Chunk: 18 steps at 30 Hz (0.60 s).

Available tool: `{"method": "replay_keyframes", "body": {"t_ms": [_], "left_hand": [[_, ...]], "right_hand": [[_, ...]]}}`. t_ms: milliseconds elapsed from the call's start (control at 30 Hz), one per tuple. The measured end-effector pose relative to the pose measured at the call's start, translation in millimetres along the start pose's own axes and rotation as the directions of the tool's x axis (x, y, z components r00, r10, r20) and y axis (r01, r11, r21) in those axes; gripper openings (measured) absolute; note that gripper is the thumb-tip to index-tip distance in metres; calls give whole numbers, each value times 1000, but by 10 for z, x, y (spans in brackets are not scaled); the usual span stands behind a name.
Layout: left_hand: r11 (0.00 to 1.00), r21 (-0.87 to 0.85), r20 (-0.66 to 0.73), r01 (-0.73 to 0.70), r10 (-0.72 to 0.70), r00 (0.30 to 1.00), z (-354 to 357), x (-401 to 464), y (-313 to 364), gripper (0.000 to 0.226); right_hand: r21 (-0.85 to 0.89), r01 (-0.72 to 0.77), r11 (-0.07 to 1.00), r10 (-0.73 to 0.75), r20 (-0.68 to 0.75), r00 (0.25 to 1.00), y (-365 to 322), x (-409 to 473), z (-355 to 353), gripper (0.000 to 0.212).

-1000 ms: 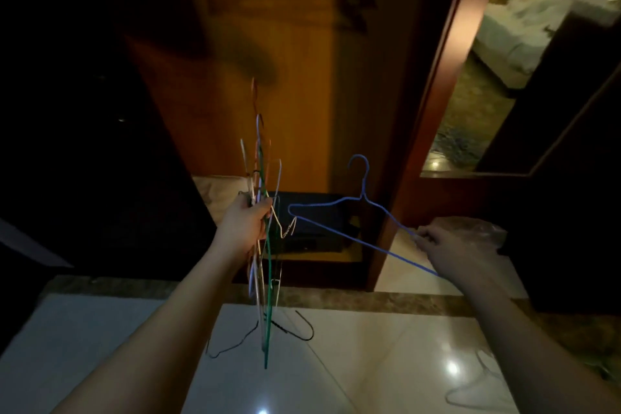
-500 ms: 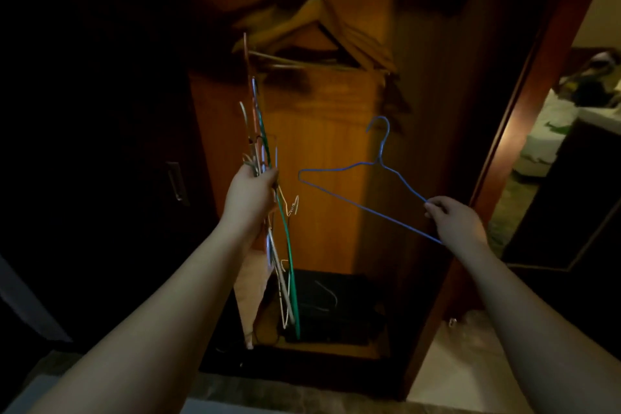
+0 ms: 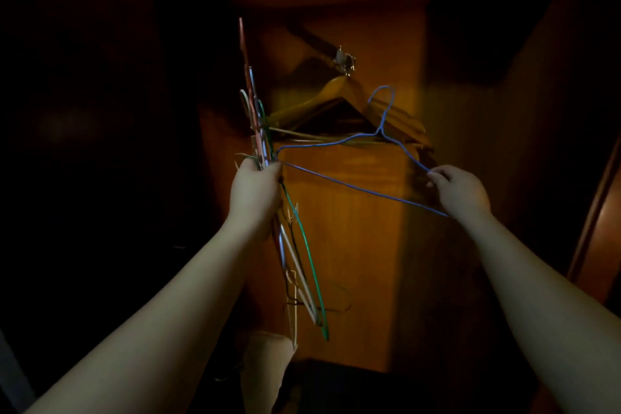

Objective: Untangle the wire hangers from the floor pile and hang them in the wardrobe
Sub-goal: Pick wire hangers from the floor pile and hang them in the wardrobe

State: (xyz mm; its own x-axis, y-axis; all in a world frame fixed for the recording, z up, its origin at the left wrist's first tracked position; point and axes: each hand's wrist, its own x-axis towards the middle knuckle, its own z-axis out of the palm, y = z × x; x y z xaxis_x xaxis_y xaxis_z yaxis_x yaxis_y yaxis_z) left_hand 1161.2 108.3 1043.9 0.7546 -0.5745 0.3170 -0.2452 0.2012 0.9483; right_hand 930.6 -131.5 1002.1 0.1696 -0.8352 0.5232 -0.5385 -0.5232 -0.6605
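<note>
My left hand (image 3: 256, 191) is shut on a bundle of wire hangers (image 3: 304, 252) in several colours, held upright; their ends stick out above and below my fist. A single blue wire hanger (image 3: 363, 190) is pinched at its right corner by my right hand (image 3: 460, 190). Its hook points up, just below and to the right of the wardrobe rail (image 3: 316, 40). Its left corner reaches the bundle by my left fist. Wooden hangers (image 3: 322, 99) hang on the rail's metal hook, behind the blue hanger.
The wooden wardrobe back panel (image 3: 349, 232) is lit in the middle; its sides are in deep shadow. A dark box (image 3: 339, 386) lies on the wardrobe floor. A wooden frame (image 3: 591, 228) stands at the right edge.
My view has tilted up from the floor to the wardrobe rail. Both hands have risen, and the blue hanger has moved up toward the rail and the wooden hangers.
</note>
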Motion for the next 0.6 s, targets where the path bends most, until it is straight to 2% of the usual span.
{"method": "replay_keyframes", "body": {"t_ms": [133, 300, 600], "left_hand": [[998, 39, -78, -49, 52, 996, 158, 390, -16, 14], [996, 30, -144, -79, 82, 986, 313, 707, -52, 12], [995, -3, -139, -95, 94, 986, 420, 1038, -94, 7]], "right_hand": [[18, 42, 999, -42, -33, 999, -131, 574, 92, 19], [25, 86, 996, -85, -61, 995, -290, 1082, 185, 17], [22, 121, 992, -119, -64, 991, -500, 1617, 379, 20]]}}
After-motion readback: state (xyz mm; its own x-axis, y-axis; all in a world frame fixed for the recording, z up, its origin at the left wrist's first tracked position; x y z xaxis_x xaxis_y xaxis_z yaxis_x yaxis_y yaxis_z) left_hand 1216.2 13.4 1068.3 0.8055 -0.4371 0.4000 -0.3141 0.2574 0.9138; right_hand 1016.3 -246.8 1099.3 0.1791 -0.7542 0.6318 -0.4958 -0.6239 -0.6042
